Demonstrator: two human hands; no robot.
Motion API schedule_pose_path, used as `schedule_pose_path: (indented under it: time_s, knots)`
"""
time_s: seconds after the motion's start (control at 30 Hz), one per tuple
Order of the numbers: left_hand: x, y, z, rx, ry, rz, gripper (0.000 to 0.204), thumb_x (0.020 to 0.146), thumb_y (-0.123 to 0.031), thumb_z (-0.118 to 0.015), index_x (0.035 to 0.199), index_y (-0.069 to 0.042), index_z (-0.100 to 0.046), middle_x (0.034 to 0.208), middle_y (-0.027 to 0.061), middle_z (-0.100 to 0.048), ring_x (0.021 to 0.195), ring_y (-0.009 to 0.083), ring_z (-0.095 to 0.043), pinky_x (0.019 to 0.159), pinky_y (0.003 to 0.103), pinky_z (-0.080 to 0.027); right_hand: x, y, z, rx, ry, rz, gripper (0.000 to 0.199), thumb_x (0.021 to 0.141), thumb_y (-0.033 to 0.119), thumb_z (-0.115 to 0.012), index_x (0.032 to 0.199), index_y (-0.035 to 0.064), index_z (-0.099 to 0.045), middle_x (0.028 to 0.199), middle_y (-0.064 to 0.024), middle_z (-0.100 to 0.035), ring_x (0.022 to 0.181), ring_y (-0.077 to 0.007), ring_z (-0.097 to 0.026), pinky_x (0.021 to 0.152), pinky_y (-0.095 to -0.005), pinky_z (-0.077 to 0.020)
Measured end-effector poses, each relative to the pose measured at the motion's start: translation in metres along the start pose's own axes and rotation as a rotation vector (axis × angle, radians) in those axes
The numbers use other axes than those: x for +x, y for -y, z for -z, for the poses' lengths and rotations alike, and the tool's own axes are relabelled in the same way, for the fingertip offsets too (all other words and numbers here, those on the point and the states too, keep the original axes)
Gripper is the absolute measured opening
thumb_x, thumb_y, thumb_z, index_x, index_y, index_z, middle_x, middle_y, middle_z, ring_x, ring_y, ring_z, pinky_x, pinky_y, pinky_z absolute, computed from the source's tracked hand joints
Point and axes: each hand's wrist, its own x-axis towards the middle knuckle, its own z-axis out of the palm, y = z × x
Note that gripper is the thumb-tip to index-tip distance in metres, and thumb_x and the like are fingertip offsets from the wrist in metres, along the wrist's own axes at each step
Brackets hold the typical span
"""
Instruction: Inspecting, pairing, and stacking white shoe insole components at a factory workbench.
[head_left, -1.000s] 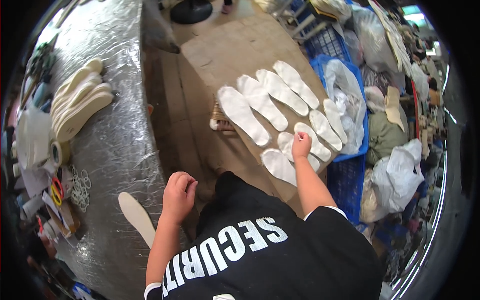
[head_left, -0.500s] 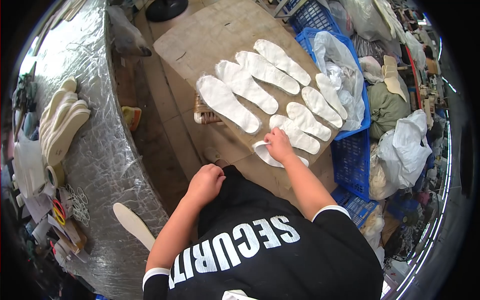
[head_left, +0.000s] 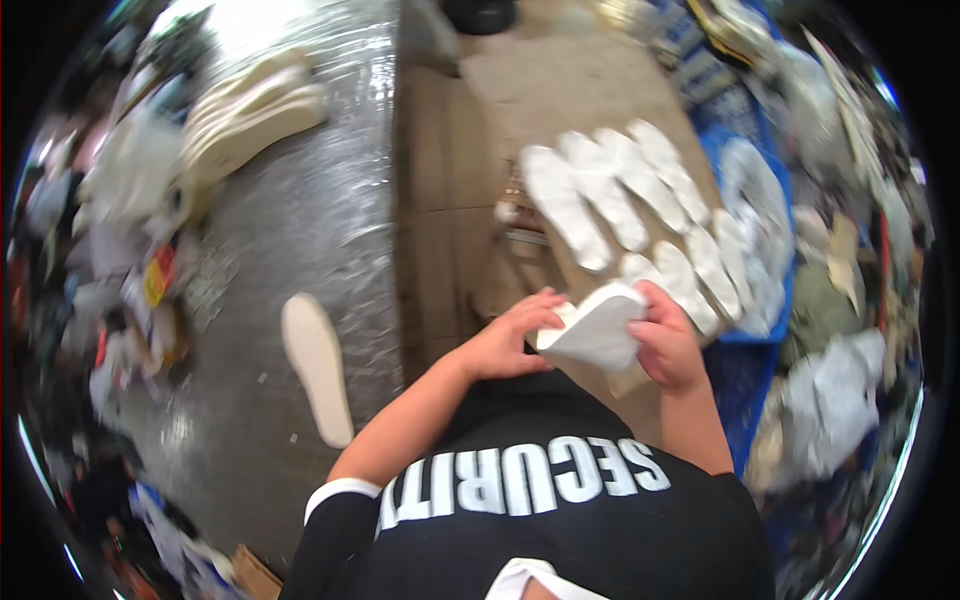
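I am remotely pinching a white insole (head_left: 598, 332) with my right hand (head_left: 671, 345) over the near edge of the brown board (head_left: 560, 85), my left hand (head_left: 507, 341) curling at the insole's other side, grip unclear, so a loose left hold could be letting it slip.

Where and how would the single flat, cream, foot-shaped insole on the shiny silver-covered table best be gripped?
The cream insole is probably best pinched across its narrower lower half by both long edges, from above and its right. It lies flat on the silver table, likely blocking its underside; its right edge faces the table's near side.
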Motion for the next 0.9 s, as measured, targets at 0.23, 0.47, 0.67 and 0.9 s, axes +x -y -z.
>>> schedule_pose_path:
  time_s: [0.23,0.47,0.67,0.9]
  knots:
    - [-0.17,-0.076,0.019,-0.406,-0.472,0.473,0.04,0.086,-0.01,-0.067,0.123,0.001,-0.054,0.113,0.0088,-0.062,0.103,0.0162,-0.059,0.09,0.03,-0.047,0.061,-0.046,-0.096,0.112,0.22,-0.079,0.044,0.079,-0.006,-0.05,0.121,0.0064,-0.044,0.111,-0.0084,-0.058,0.101,-0.0196,-0.06,0.09,-0.0349,-0.0493]
    - [-0.335,-0.091,-0.069,-0.188,-1.006,0.872,0.046,0.083,-0.011,-0.068,0.126,-0.005,-0.055,0.117,0.0134,-0.063,0.105,0.0212,-0.062,0.091,0.033,-0.048,0.061,-0.188,-0.163,-0.931,0.699,-0.187,0.059,0.077,0.001,-0.061,0.132,0.0052,-0.039,0.078,-0.0146,-0.063,0.069,-0.0263,-0.063,0.065,-0.0358,-0.0499]
    - [-0.369,-0.087,-0.118,0.201,-1.179,0.957,0.034,0.085,-0.01,-0.064,0.119,-0.008,-0.062,0.106,0.0144,-0.063,0.095,0.0296,-0.062,0.084,0.037,-0.049,0.1,-0.17,-0.21,-1.537,0.749,0.061,0.038,0.08,0.019,-0.067,0.113,0.0023,-0.058,0.094,-0.0216,-0.068,0.093,-0.0371,-0.064,0.08,-0.0456,-0.0508]
    - [-0.354,-0.08,-0.096,0.643,-1.299,0.856,0.027,0.079,-0.006,-0.066,0.106,-0.002,-0.065,0.097,0.0132,-0.061,0.095,0.0319,-0.057,0.082,0.039,-0.047,0.219,-0.184,-0.272,-1.798,0.457,0.304,0.041,0.074,0.024,-0.075,0.104,0.0009,-0.059,0.104,-0.0195,-0.059,0.094,-0.0372,-0.063,0.08,-0.0458,-0.0513]
